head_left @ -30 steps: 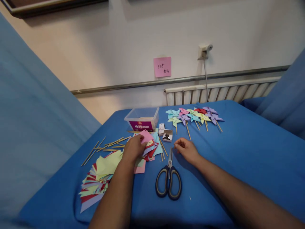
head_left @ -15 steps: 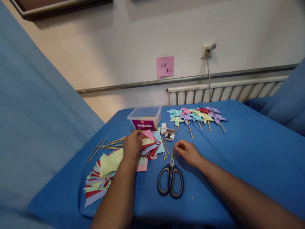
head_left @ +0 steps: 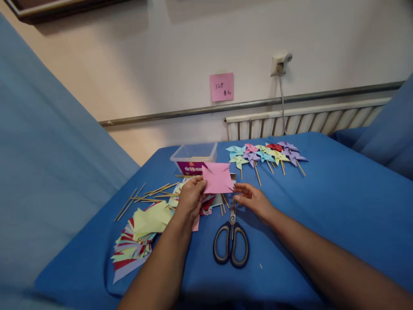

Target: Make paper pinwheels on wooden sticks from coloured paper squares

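Observation:
A square pink paper (head_left: 217,178) with slits running in from its corners is held up, pinched at its left edge by my left hand (head_left: 192,196). My right hand (head_left: 253,200) is at the paper's lower right corner, thumb and fingers apart; whether a fingertip touches the paper is hard to tell. Scissors (head_left: 232,243) with dark handles lie shut on the table just below, blades pointing away from me. Behind my left hand is a stack of coloured papers (head_left: 208,204), partly covered. To its left a second, fanned pile of cut papers (head_left: 135,239) spreads out.
Several thin wooden sticks (head_left: 142,198) lie at the left. A clear plastic box (head_left: 193,153) stands at the back. Finished paper pinwheels (head_left: 266,156) on sticks lie at the back right of the blue-covered table (head_left: 306,224). The pink paper hides most of the small boxes.
My left hand has lifted the pink paper off the stack and brought it right, in front of me. My right hand's fingers have spread from a pinch beside the paper.

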A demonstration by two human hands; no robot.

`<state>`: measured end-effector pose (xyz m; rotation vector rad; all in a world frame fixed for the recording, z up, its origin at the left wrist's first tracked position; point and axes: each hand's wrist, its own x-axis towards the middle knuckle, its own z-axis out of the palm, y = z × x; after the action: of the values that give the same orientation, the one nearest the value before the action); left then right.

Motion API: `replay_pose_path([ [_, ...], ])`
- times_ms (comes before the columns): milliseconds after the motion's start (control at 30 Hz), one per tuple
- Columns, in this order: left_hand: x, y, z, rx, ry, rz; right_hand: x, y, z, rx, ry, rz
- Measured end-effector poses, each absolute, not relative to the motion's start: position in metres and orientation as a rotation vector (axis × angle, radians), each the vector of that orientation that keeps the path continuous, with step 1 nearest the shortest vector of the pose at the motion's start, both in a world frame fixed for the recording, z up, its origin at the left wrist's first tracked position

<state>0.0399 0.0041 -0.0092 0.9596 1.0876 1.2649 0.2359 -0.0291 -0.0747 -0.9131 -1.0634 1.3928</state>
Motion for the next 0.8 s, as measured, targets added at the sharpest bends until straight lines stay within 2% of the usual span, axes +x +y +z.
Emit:
replay_pose_path([
  [167, 0.056, -0.005, -0.017, 1.033, 1.049, 1.078, 0.238, -0.032, -0.066, -0.753, -0.899, 1.572],
  [400, 0.057, -0.006, -0.024, 1.091, 1.07, 0.994, 0.239, -0.027, -0.072, -0.825, -0.817, 1.459],
  [800, 0.063, -0.01, -0.022, 0.995, 1.041, 1.033, 0.238, -0.03, -0.068, -0.846, -0.79, 1.454],
])
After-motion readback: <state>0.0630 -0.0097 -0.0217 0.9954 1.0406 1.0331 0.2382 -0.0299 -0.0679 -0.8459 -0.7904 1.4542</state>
